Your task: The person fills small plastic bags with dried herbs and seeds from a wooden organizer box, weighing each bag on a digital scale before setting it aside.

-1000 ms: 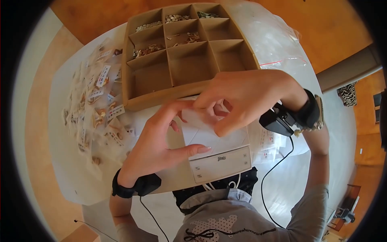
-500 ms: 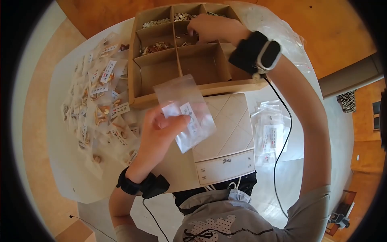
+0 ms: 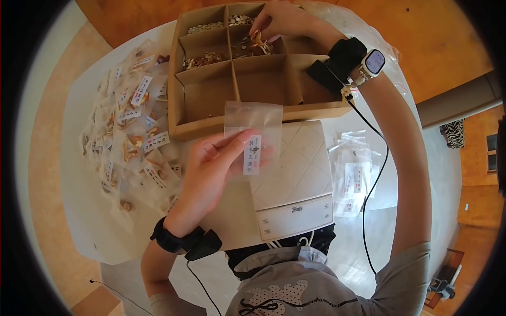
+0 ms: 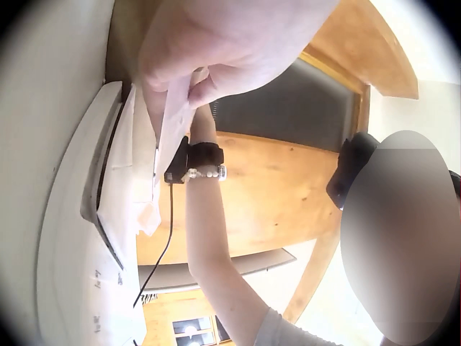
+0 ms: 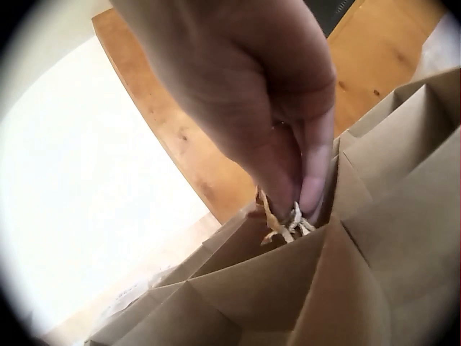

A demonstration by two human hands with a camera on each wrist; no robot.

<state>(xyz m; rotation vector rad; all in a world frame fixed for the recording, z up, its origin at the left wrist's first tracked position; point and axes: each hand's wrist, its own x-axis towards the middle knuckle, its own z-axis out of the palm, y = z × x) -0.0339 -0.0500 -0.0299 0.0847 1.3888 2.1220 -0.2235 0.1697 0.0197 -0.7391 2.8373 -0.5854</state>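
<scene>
The right hand (image 3: 287, 21) has just lifted slightly, and its grip now pinches dried bits (image 3: 261, 44) at the box's (image 3: 197, 128) middle pocket, so some are picked. The left hand (image 3: 206, 167) pinches a small bag (image 3: 254, 148) by the box's near edge. Open room lies over the scale (image 3: 298, 166), near the table's (image 3: 226, 226) front edge.

Matt cardboard box (image 3: 316, 111), smooth translucent plastic bag (image 3: 268, 125), cloth shirt (image 3: 311, 284)
</scene>
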